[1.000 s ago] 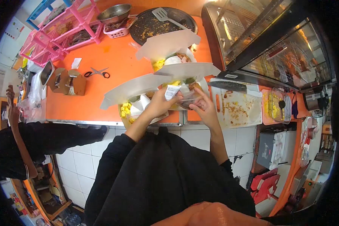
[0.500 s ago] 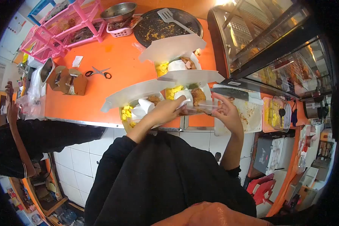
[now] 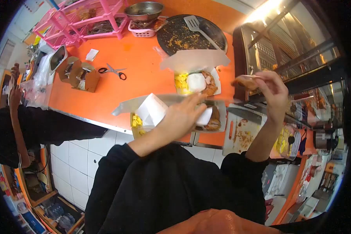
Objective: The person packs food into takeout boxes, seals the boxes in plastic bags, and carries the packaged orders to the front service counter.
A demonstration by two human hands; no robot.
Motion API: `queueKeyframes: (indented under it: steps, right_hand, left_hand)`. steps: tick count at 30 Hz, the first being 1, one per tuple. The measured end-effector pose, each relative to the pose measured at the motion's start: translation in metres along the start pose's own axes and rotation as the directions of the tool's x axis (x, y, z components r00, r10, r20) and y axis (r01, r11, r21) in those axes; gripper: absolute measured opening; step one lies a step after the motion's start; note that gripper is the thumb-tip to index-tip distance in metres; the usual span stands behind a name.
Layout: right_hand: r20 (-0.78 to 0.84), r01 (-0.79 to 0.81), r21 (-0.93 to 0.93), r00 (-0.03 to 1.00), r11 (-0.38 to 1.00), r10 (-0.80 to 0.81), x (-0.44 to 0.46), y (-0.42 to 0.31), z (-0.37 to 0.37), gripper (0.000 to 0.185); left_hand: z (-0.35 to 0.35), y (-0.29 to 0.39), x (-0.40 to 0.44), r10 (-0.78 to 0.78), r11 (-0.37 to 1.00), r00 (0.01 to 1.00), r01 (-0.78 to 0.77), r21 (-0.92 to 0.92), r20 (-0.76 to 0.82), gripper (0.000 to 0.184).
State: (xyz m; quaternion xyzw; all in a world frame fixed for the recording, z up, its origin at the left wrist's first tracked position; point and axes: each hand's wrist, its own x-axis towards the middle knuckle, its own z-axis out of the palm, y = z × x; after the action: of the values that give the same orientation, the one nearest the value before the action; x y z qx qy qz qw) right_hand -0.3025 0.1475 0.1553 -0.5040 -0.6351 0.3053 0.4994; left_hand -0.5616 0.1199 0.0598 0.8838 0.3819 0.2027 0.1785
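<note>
My right hand is raised beside the glass cabinet, fingers pinched on a small clear plastic packet with brown contents. My left hand reaches over the front food boxes, fingers stretched out, near white paper. Under it, one front box shows brown fried chicken. The front-left box has yellow pieces and a standing sheet of white paper. Behind, an open box holds yellow pieces, a white rice mound and chicken. My left hand hides parts of the front boxes.
A round dark tray with crumbs and a spatula lies at the back. Scissors and a brown box are at left. A knife rests on the cutting board. Another person's arm is far left.
My right hand has moved up and right with the packet, away from the boxes. My left hand has opened out over the front boxes. The view has shifted.
</note>
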Motion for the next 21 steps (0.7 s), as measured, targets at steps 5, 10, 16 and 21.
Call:
queueKeyframes:
  steps: [5, 10, 16, 21]
  right_hand:
    - [0.4, -0.072, -0.121, 0.909, 0.99, 0.115, 0.055, 0.06, 0.042, 0.01]
    - [0.648, -0.057, -0.329, 0.713, 0.943, 0.269, 0.076, 0.156, 0.074, 0.019]
    - [0.525, 0.19, -0.24, 0.85, 0.952, -0.037, 0.048, 0.02, 0.109, 0.035]
    - [0.743, 0.295, 0.033, 0.632, 0.955, -0.221, -0.027, -0.059, 0.209, 0.042]
  left_hand:
    - [-0.005, 0.002, -0.031, 0.075, 0.986, 0.989, -0.054, -0.157, 0.131, 0.048]
    - [-0.019, -0.01, -0.05, 0.099, 0.96, 0.995, -0.102, -0.259, -0.026, 0.037]
    - [-0.079, -0.022, -0.095, -0.19, 0.469, 0.979, 0.022, -0.883, -0.077, 0.05]
    - [-0.105, -0.041, -0.122, -0.178, 0.515, 0.954, -0.118, -0.849, -0.24, 0.059]
